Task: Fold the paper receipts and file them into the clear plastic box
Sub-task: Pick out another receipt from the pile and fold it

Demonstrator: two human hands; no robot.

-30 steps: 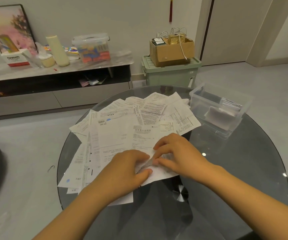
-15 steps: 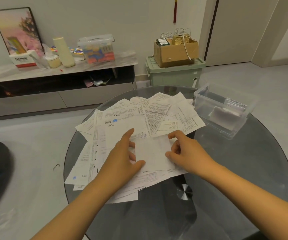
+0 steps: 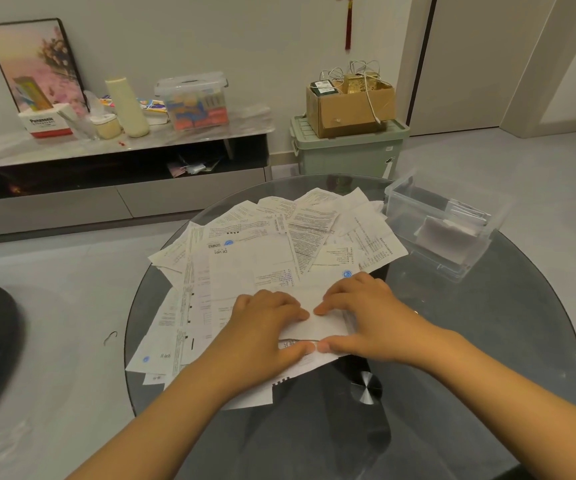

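Both hands lie on a folded receipt (image 3: 317, 325) at the near edge of the paper pile, about 6 o'clock from the centre of the round glass table (image 3: 508, 341). The left hand (image 3: 262, 327) holds the left end of it, with the fingers curled over the top and the thumb at the near edge. The right hand (image 3: 366, 320) grips the right end in the same way; its thumb tip almost meets the left thumb tip. The other receipts (image 3: 279, 251) spread loose and overlapping from 9 o'clock to 1 o'clock of the hands. The clear plastic box (image 3: 442, 226) stands at 2 o'clock, just beside the pile, and some folded papers are inside it. Behind the table, at 12 o'clock, a cardboard box (image 3: 348, 105) sits on a green storage bin (image 3: 345, 150).
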